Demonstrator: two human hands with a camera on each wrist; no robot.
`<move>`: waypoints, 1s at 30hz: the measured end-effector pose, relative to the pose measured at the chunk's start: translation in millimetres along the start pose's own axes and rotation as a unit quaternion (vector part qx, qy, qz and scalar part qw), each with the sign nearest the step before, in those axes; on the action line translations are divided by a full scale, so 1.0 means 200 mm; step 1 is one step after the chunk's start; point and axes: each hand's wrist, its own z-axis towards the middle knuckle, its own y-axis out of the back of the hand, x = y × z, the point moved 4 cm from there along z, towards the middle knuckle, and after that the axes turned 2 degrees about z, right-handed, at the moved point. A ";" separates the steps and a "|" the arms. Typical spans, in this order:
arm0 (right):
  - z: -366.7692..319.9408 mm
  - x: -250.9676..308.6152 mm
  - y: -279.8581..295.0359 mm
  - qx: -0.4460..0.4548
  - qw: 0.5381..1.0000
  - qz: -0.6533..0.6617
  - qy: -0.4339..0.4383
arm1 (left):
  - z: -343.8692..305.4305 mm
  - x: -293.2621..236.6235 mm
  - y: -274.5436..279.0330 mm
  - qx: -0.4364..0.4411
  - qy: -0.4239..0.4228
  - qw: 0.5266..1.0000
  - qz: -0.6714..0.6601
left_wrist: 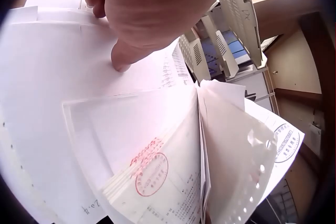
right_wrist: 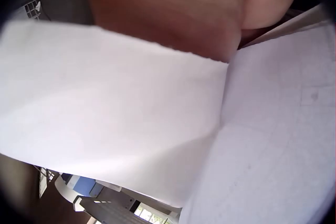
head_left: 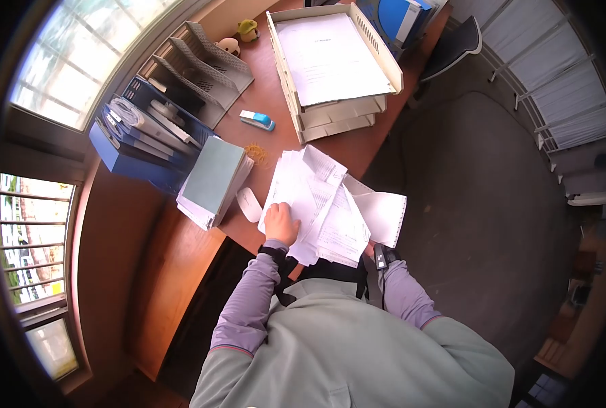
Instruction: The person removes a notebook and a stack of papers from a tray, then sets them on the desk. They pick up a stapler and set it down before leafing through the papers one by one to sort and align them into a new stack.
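Observation:
A loose stack of printed papers [head_left: 316, 204] lies over the table's front edge, its sheets fanned and some folded back. My left hand [head_left: 282, 224] rests on the left part of the stack. In the left wrist view, the thumb of my left hand [left_wrist: 152, 14] touches a white sheet [left_wrist: 47, 66], beside curved slips with a red round stamp [left_wrist: 152, 174]. My right hand [head_left: 369, 251] grips the stack at its lower right edge, mostly hidden by paper. The right wrist view shows my right hand [right_wrist: 178, 8] against a blank sheet [right_wrist: 105, 92], fingertips hidden.
Left of the papers are a white mouse [head_left: 249, 205] and a green-covered pile [head_left: 213, 174]. Beyond lie yellow rubber bands [head_left: 255, 154], a blue stapler [head_left: 257, 120] and stacked trays [head_left: 296, 112]. A blue file holder [head_left: 123, 155] stands at the left, a chair [head_left: 456, 47] at the back right.

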 end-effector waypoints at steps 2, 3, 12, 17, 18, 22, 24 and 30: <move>-0.05 0.02 0.04 0.000 1.000 0.000 -0.010 | 0.01 0.02 -0.02 0.042 0.048 0.998 -0.011; 0.19 0.07 -0.14 -0.001 1.000 0.000 -0.014 | 0.02 0.02 -0.03 0.043 0.050 0.998 -0.012; 0.10 0.28 -0.02 -0.015 0.999 -0.007 -0.042 | 0.07 0.04 -0.09 0.074 0.115 0.991 0.002; 0.08 0.27 -0.07 -0.014 0.998 -0.011 -0.055 | 0.01 0.04 -0.09 0.034 -0.007 0.999 -0.023; 0.08 0.28 -0.06 -0.013 0.998 -0.011 -0.057 | -0.01 0.05 -0.07 0.033 -0.007 0.999 -0.024; 0.02 0.28 -0.05 -0.015 0.998 -0.008 -0.064 | -0.05 0.04 0.05 0.040 -0.017 0.992 -0.120; 0.03 0.26 -0.06 -0.014 0.997 -0.006 -0.069 | -0.07 0.06 0.12 0.056 0.021 0.979 -0.196; 0.06 0.27 -0.12 -0.010 0.996 -0.002 -0.084 | -0.11 0.23 0.10 0.086 0.100 0.939 -0.317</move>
